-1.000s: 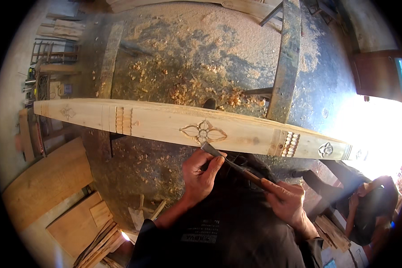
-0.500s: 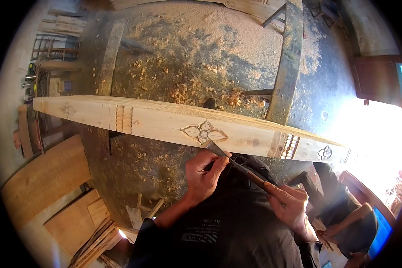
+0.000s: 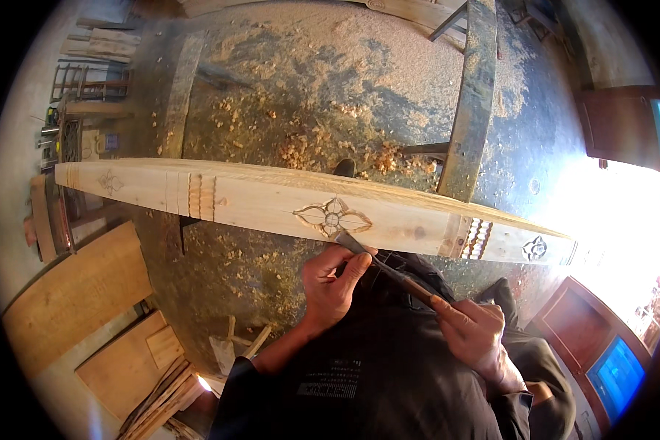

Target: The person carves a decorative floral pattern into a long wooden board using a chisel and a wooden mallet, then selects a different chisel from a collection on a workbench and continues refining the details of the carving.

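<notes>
A long pale wooden beam (image 3: 260, 209) runs from side to side in front of me. A carved four-petal flower (image 3: 332, 217) decorates its middle. The broad blade of a chisel (image 3: 397, 276) lies at the beam's near edge, just below that flower. My left hand (image 3: 331, 287) pinches the chisel near its blade, fingers closed. Farther back, my right hand (image 3: 474, 331) is wrapped round the wooden handle, whose end is hidden in the palm. Whether the cutting edge is biting into the wood cannot be told.
The beam rests on two crosswise timbers, the right one (image 3: 468, 125) and the left one (image 3: 181, 95). Wood shavings (image 3: 301, 152) litter the floor. Boards (image 3: 88, 275) lean at the left. A person's dark-clothed body (image 3: 539, 367) is close at my right, near a panel with blue glass (image 3: 614, 375).
The person at my right has moved in closer behind my arm, uncovering the blue-glass panel. My hands and the chisel have barely shifted.
</notes>
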Demonstrator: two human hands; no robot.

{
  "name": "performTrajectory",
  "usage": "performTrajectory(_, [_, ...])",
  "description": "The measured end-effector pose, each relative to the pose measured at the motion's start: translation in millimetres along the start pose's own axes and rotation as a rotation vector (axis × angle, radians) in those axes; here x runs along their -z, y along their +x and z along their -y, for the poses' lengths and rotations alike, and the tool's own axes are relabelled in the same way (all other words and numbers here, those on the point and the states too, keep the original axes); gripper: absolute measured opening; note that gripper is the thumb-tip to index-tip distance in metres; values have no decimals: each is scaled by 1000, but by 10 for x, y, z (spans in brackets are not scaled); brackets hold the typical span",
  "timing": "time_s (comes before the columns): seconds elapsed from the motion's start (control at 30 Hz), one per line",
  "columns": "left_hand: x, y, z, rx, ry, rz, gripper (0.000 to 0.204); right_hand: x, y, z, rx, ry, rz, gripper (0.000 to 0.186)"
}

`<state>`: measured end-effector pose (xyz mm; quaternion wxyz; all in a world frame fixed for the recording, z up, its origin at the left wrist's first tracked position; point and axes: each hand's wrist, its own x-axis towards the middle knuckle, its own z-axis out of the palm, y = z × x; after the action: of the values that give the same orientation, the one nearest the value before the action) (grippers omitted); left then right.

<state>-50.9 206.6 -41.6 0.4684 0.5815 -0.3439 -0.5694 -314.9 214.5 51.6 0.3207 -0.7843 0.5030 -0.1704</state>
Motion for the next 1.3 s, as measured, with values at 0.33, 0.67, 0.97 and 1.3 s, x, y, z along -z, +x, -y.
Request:
performTrajectory(0.33, [11, -8, -90, -5, 67, 24, 13, 55, -25, -54, -34, 73, -18, 50])
performTrajectory(0.67, [-19, 21, 28, -80, 33, -3, 15, 171, 81, 16, -100, 117, 45, 48])
performTrajectory(0.97, [-12, 12, 35, -86, 47, -9, 12, 266, 155, 7, -92, 103, 102, 46])
performTrajectory(1.3, [-36, 8, 47, -48, -8, -39, 11, 285, 208, -89, -122, 90, 137, 44])
